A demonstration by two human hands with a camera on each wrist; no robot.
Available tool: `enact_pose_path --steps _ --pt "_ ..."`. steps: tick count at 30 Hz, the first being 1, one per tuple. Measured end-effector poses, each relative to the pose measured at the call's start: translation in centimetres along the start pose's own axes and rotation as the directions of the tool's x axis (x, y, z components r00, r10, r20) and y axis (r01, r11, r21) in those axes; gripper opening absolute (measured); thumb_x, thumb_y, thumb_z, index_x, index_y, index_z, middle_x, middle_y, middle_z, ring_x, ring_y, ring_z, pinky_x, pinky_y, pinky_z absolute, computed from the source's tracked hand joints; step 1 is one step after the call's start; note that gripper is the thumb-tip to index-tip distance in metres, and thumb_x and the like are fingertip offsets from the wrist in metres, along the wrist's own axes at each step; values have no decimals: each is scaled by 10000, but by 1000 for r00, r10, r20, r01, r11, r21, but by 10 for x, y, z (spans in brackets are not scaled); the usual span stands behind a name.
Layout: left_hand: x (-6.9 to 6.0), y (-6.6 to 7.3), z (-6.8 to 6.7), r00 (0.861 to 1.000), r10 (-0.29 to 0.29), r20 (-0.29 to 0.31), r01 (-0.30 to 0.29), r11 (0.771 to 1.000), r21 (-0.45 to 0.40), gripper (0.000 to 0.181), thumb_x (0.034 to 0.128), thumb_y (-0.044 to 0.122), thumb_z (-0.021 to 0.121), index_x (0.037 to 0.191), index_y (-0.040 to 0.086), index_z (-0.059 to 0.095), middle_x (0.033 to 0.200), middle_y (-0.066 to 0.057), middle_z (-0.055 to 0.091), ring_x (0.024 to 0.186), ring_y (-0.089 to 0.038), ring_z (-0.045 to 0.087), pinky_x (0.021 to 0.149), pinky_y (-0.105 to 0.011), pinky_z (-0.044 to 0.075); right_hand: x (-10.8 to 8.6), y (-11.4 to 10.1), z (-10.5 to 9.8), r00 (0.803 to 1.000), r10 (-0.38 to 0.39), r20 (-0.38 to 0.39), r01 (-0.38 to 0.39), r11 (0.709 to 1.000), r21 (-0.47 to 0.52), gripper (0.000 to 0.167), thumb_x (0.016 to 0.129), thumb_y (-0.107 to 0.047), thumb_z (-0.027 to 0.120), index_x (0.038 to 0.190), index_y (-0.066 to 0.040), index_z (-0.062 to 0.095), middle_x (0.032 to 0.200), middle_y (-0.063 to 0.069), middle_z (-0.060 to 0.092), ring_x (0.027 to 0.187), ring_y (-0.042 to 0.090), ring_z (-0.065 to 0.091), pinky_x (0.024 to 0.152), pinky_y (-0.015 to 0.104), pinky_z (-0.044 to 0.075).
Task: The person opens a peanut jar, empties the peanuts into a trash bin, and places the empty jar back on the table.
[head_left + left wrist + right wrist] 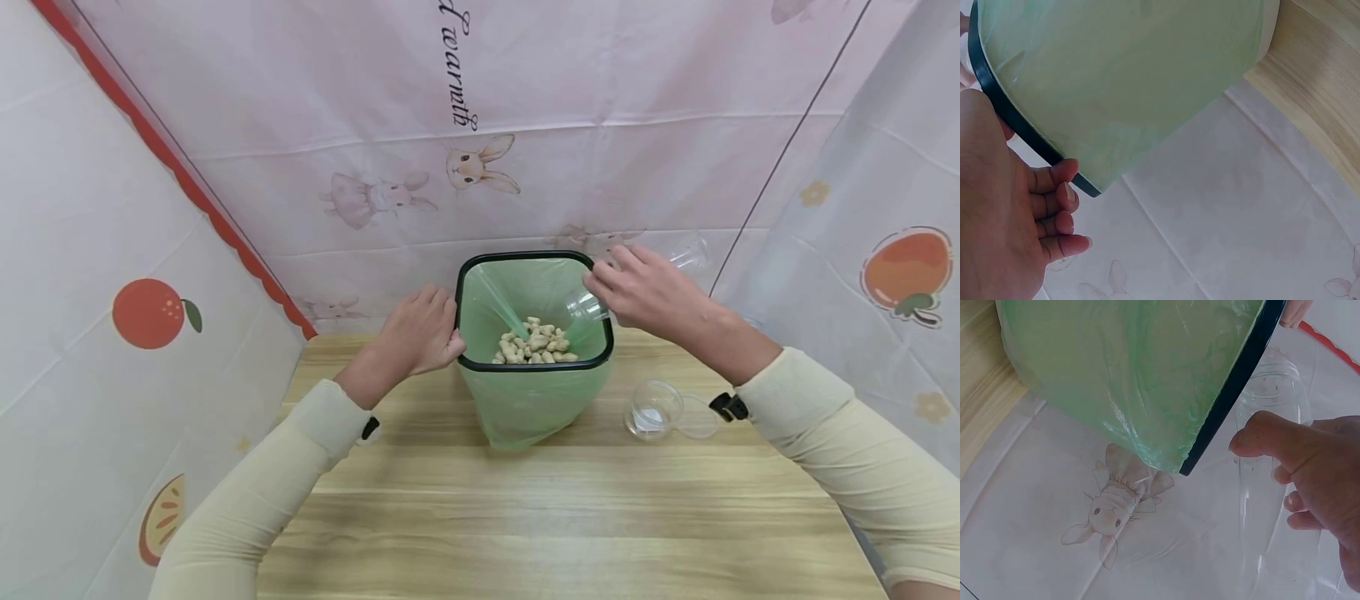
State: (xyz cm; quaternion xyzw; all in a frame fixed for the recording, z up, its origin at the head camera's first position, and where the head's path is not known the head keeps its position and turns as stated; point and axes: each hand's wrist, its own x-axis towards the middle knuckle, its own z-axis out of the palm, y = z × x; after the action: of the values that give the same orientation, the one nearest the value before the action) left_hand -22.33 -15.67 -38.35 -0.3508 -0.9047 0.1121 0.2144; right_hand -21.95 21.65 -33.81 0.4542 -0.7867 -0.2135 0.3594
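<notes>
A trash bin with a black rim (536, 367) and a green plastic liner (538, 404) stands on the wooden table. Unshelled peanuts (536, 343) lie in a heap inside it. My left hand (422, 329) grips the rim at the left side, fingers curled round it. On the other side, my right hand (648, 292) holds a tall clear jar (1260, 512). The jar is tipped, its mouth end (587, 306) over the bin's inside and its base pointing up to the right. No contents are visible in the jar.
A small clear container (651, 412) stands on the table right of the bin, with a clear round lid-like piece (697, 418) beside it. Behind the bin hangs a pink cloth (390, 283) with rabbit prints; fruit-printed cloths flank both sides.
</notes>
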Motion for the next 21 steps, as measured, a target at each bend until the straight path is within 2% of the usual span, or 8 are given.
enact_pose_path --steps 5,7,10,12,18,21 --pt "0 -1 1 1000 -4 5 4 1000 1 256 865 291 414 727 77 440 770 -83 487 697 -239 372 627 -315 336 1 -1 0 1000 7 10 -7 1000 17 382 1035 27 320 1154 18 683 964 141 679 847 334 631 792 388 589" --pt "0 -1 2 1000 -8 16 8 1000 1 255 869 291 420 731 77 443 776 -84 491 702 -239 374 631 -314 337 1 -1 -1 1000 15 21 -15 1000 24 347 1014 43 372 1163 19 685 972 141 685 845 333 641 788 387 603" --pt "0 -1 2 999 -13 34 13 1000 -4 257 876 296 425 748 76 456 797 -85 502 718 -238 381 638 -309 343 1 -1 -1 999 24 30 -25 999 27 283 941 57 526 1173 21 685 974 138 683 824 325 641 736 374 608" --pt "0 -1 0 999 -14 37 14 1000 -11 257 879 298 430 757 75 470 809 -87 512 728 -240 395 640 -310 352 1 0 -1 999 30 13 -30 999 31 286 899 55 571 1159 24 685 955 135 674 800 322 629 696 369 597" --pt "-1 -1 -1 1000 0 -6 0 1000 6 270 877 305 435 750 74 494 807 -91 528 729 -248 426 646 -315 380 1 -1 1 997 33 -65 -30 998 47 283 863 -14 506 1086 46 669 887 134 635 726 316 581 606 358 545" --pt "0 -1 -1 1000 2 -14 -2 1000 18 280 875 312 436 760 68 512 816 -94 537 737 -252 441 650 -318 393 0 0 1 997 35 -73 -31 998 49 283 824 -49 588 1079 53 656 883 137 629 721 315 584 593 355 545"
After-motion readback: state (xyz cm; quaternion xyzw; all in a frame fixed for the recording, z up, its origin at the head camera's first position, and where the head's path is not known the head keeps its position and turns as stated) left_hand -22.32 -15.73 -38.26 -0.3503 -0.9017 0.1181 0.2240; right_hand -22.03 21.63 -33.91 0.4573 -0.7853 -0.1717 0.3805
